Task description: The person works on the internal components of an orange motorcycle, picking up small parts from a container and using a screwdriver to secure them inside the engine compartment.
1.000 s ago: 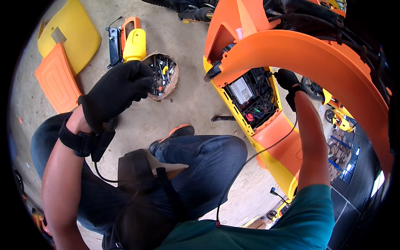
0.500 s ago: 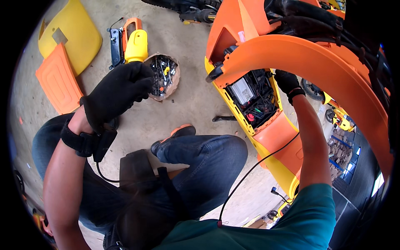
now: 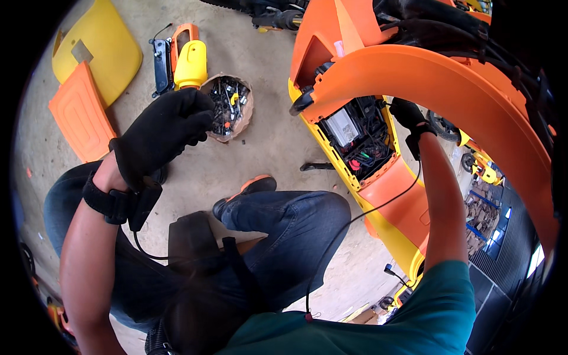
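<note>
My left hand (image 3: 160, 130), in a black glove, hangs with curled fingers beside a round container (image 3: 245, 112) full of small dark fasteners and parts; whatever may be inside its fingers is hidden. On the right, my gloved right hand (image 3: 405, 112) is closed at the edge of an open compartment on an orange and yellow motorbike body (image 3: 390, 201), on something small and dark I cannot make out. The compartment holds a silver box (image 3: 342, 127) and bundled wires (image 3: 371, 148). A curved orange fender (image 3: 449, 77) arches over it.
Yellow (image 3: 112, 47) and orange (image 3: 80, 112) panels lie at left on the floor (image 3: 266, 148). A yellow part (image 3: 190, 62) and a black part (image 3: 163, 68) lie by the container. A tyre shows at the top, more yellow bike parts (image 3: 488, 174) at right. My bent legs fill the lower middle.
My hands and arms shift only slightly. The right hand stays at the compartment's edge and the left stays curled beside the container of small parts.
</note>
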### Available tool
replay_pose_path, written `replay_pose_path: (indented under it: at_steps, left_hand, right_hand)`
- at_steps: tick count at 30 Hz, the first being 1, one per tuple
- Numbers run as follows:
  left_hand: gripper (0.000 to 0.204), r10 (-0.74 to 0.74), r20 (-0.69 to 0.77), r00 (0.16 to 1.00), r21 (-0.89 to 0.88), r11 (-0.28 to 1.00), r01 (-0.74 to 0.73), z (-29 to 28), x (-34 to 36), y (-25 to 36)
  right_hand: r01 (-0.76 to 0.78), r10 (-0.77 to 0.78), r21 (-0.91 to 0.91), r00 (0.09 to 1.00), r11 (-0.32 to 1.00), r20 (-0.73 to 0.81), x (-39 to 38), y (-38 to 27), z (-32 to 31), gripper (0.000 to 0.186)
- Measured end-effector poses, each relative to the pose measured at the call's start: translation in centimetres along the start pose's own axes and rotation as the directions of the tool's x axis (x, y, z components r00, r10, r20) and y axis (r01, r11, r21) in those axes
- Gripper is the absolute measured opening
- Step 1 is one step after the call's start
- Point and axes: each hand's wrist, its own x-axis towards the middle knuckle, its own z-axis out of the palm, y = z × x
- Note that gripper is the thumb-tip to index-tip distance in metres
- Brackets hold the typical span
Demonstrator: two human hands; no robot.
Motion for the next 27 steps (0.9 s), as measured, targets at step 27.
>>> replay_pose_path:
  at_steps: [27]
  left_hand:
    - [0.027,-0.018,-0.026,1.0,0.059,0.998,0.019,0.4,0.4,-0.3]
  right_hand:
    - [0.177,-0.166,-0.092,0.98,0.98,0.113,0.7,0.3,0.3,0.014]
